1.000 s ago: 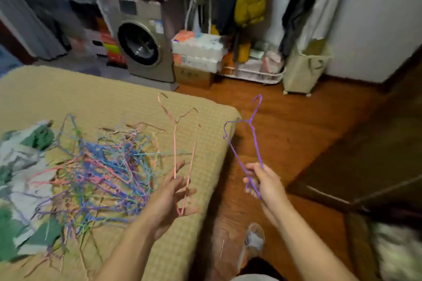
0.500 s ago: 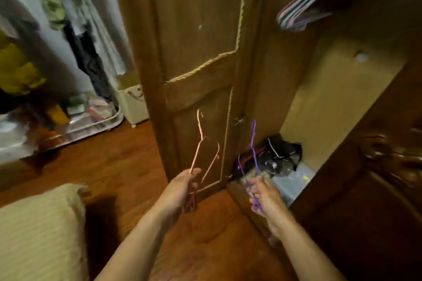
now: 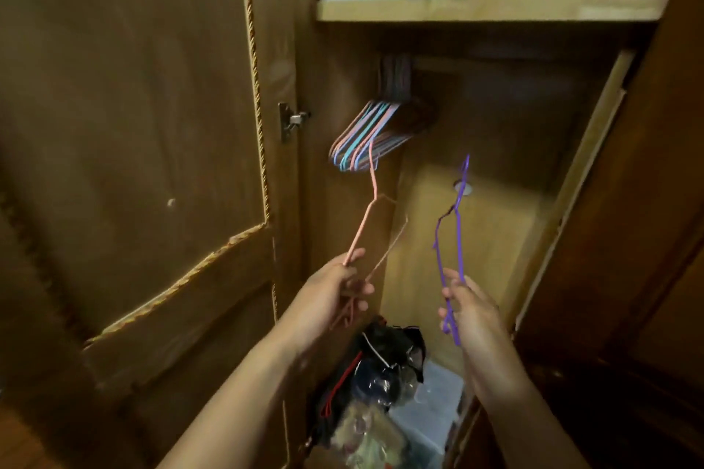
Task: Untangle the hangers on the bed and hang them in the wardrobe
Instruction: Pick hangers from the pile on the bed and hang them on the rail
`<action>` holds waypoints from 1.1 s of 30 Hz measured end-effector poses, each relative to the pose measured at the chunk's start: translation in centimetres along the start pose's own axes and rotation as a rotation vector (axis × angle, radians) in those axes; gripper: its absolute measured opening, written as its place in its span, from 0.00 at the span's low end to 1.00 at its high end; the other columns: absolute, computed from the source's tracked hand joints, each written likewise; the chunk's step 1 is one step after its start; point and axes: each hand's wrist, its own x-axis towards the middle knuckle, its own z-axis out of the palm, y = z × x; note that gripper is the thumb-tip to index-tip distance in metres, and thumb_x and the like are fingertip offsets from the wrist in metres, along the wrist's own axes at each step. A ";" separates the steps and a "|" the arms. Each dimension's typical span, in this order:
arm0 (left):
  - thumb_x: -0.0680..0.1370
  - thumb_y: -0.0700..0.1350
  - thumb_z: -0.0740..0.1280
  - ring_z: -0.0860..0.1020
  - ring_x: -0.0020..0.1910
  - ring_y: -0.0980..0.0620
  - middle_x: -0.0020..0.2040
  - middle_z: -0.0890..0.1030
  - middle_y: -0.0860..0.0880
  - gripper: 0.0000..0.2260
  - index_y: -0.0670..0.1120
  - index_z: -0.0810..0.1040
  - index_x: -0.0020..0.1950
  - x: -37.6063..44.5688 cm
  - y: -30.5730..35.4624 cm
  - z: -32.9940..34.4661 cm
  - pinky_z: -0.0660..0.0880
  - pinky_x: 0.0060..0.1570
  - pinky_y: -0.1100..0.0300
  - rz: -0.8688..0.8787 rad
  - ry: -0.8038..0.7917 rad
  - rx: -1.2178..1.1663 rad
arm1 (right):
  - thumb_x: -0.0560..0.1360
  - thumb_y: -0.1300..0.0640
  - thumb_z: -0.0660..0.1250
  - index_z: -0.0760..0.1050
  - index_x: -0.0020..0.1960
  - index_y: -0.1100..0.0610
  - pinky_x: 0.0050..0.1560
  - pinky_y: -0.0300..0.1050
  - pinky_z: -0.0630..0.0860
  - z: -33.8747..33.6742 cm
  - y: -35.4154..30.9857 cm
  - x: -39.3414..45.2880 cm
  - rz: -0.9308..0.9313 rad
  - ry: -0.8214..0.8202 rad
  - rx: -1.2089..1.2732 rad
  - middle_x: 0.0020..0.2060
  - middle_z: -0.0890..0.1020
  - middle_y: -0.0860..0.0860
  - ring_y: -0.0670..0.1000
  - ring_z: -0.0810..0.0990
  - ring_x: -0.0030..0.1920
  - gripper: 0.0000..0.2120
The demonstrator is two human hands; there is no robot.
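Observation:
My left hand (image 3: 335, 293) grips the lower end of a pink wire hanger (image 3: 371, 217), whose hook points up and overlaps the bottom of a bunch of several pink, blue and purple hangers (image 3: 371, 133) hanging inside the open wardrobe (image 3: 476, 202). My right hand (image 3: 468, 310) pinches a purple wire hanger (image 3: 455, 225) held upright, its hook a little right of and below the hung bunch. The rail itself is lost in shadow. The bed is out of view.
The wardrobe's open left door (image 3: 144, 148) stands close on the left, another dark wooden door (image 3: 647, 240) on the right. A shelf (image 3: 487, 6) sits above the hanging space. Dark bags and a clear plastic box (image 3: 430, 407) lie on the wardrobe floor.
The view swung from the bed's hanger pile to the wardrobe interior. Both hands rose, carrying the pink and purple hangers up toward the hung bunch.

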 end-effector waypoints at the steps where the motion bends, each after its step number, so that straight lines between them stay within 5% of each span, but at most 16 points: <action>1: 0.85 0.50 0.55 0.79 0.45 0.48 0.49 0.83 0.44 0.13 0.60 0.75 0.64 0.8 0.5 0.1 0.73 0.45 0.56 0.016 -0.019 0.000 | 0.83 0.53 0.58 0.78 0.59 0.43 0.44 0.45 0.70 0.5 -0.3 0.9 -0.015 0.024 0.010 0.48 0.76 0.45 0.49 0.74 0.44 0.12; 7: 0.85 0.50 0.55 0.74 0.42 0.45 0.44 0.79 0.43 0.11 0.57 0.74 0.63 10.1 4.9 -0.6 0.71 0.36 0.58 0.066 -0.122 -0.051 | 0.83 0.56 0.58 0.79 0.61 0.53 0.49 0.42 0.70 5.7 -2.3 8.8 -0.136 0.246 -0.012 0.42 0.76 0.43 0.48 0.74 0.46 0.13; 13: 0.85 0.49 0.55 0.73 0.33 0.53 0.40 0.79 0.46 0.14 0.55 0.72 0.69 19.6 12.8 1.6 0.66 0.28 0.63 0.257 -0.131 0.092 | 0.80 0.49 0.59 0.81 0.54 0.44 0.52 0.45 0.69 6.4 -6.3 14.0 -0.217 0.317 -0.035 0.47 0.77 0.43 0.47 0.74 0.49 0.11; 19: 0.85 0.52 0.54 0.74 0.32 0.50 0.39 0.79 0.45 0.13 0.55 0.73 0.65 26.0 17.3 3.5 0.67 0.33 0.61 0.257 -0.145 0.213 | 0.80 0.48 0.59 0.80 0.56 0.47 0.47 0.42 0.68 5.9 -6.5 16.3 -0.211 0.363 -0.044 0.43 0.77 0.42 0.46 0.74 0.46 0.12; 24: 0.84 0.51 0.51 0.76 0.37 0.46 0.43 0.80 0.45 0.15 0.50 0.74 0.62 28.2 16.2 3.5 0.71 0.35 0.58 0.134 -0.102 0.270 | 0.82 0.49 0.57 0.78 0.61 0.47 0.43 0.40 0.67 5.8 -6.4 17.2 -0.149 0.340 -0.077 0.45 0.77 0.43 0.45 0.73 0.45 0.14; 28: 0.86 0.48 0.52 0.73 0.65 0.40 0.67 0.75 0.39 0.16 0.41 0.71 0.67 28.6 15.0 2.6 0.68 0.61 0.55 0.305 0.054 0.554 | 0.83 0.48 0.57 0.77 0.64 0.47 0.48 0.45 0.69 6.5 -6.6 17.4 -0.155 0.299 -0.089 0.47 0.77 0.45 0.47 0.73 0.48 0.15; 33: 0.86 0.50 0.52 0.66 0.73 0.41 0.75 0.68 0.41 0.21 0.44 0.63 0.77 26.7 15.4 1.4 0.64 0.69 0.56 0.307 -0.040 0.632 | 0.83 0.50 0.57 0.78 0.62 0.47 0.53 0.47 0.70 7.6 -7.4 17.8 -0.202 0.279 -0.120 0.45 0.78 0.45 0.46 0.75 0.46 0.13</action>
